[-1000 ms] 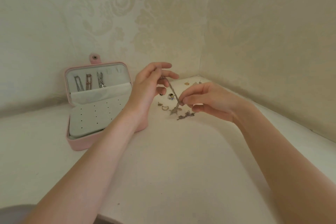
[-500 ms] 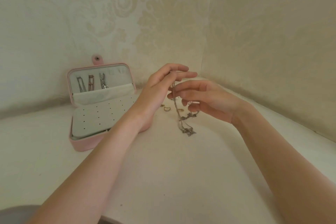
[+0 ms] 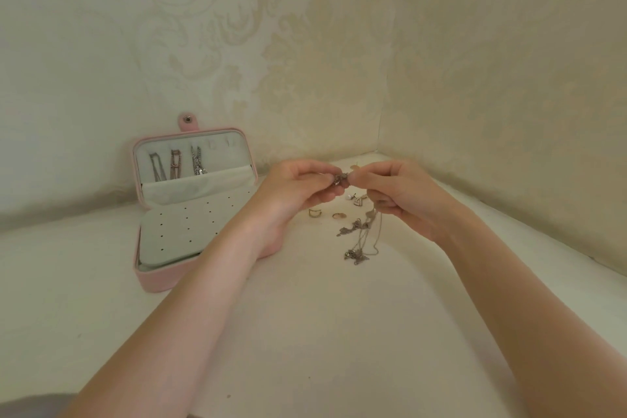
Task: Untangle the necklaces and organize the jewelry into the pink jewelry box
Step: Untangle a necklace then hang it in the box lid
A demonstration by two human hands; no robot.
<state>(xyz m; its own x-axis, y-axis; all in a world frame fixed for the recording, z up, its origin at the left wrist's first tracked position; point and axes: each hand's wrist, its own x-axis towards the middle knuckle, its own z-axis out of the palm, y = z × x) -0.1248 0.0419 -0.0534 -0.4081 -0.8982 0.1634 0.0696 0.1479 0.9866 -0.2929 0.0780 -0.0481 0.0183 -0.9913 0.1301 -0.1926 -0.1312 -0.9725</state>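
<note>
Near edge: bare white tabletop (image 3: 305, 332), both forearms reaching in over it.

Mid-field, right of centre: tangled silver necklace chains with small pendants (image 3: 359, 241), lower loops lying on the table, upper strands rising to the hands.

Left hand (image 3: 298, 190) and right hand (image 3: 403, 193) raised side by side, fingertips nearly meeting; both pinching the knotted upper part of the chains between thumb and fingers. Remaining right fingers curled around strands hanging below.

Just beyond, on the table between the hands: two small gold rings (image 3: 327, 214), a pale pearl stud (image 3: 348, 197), a triangular earring (image 3: 358, 202).

Left, farther back: open pink rectangular jewelry box (image 3: 159, 282), white perforated insert in base, three chains hung in the upright lid.

Far: cream damask-patterned wallpaper (image 3: 305, 44), meeting at a corner.
</note>
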